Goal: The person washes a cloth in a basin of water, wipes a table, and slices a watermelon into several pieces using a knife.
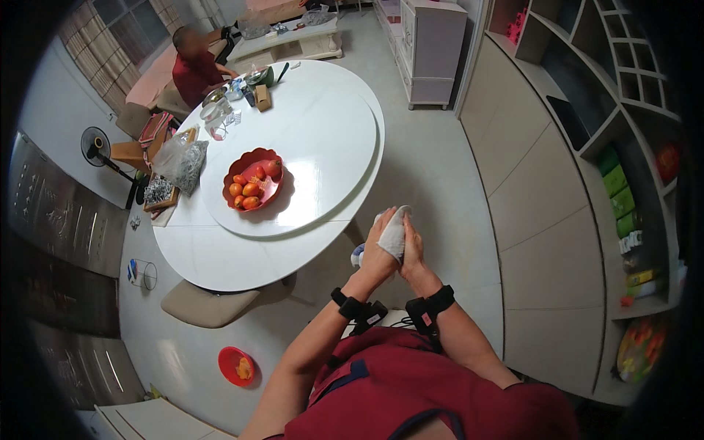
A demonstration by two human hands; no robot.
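Both my hands are pressed together around a white cloth (394,237), held out in front of my body over the floor. My left hand (375,256) grips it from the left, and a blue-and-white patch of fabric shows beside that hand. On the other side, my right hand (413,248) lies against the cloth with its fingers pointing up. Part of the cloth is hidden between the palms. To the left of my hands stands a round white table (258,258), bearing a red scalloped bowl (269,190) of orange-red fruit (251,190).
A person (192,71) in a dark red shirt sits across the table. A plastic bag of metal parts (190,165) rests at its left edge. Below are a beige chair (206,305) and a red basin (226,360). Cabinets (544,264) line the right side.
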